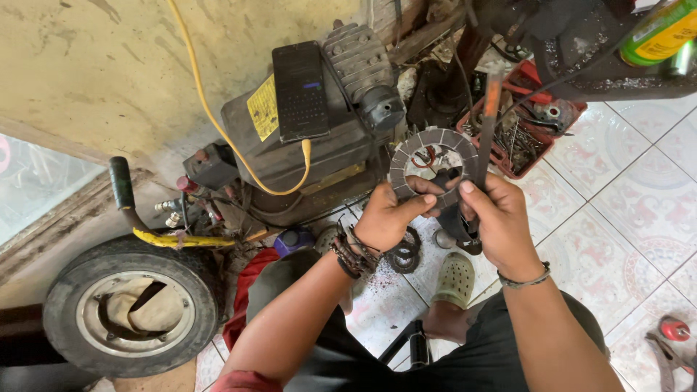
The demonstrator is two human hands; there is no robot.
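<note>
- Left hand [383,218], nearest the camera: fingers pinch the lower rim of a grey friction ring [433,168], held in the air above the tiled floor [632,218].
- Right hand [497,221]: thumb and fingers closed on the ring's right edge and a dark tool [485,138].
- Step in hand, judged: inspecting the ring; next calls for steady turning.

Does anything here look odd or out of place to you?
Yes: a dark smartphone lies on top of the grimy machine, tethered by a yellow cable. Dark grit is scattered over the white floor tiles below the left hand and right hand, which hold a segmented ring.
</note>
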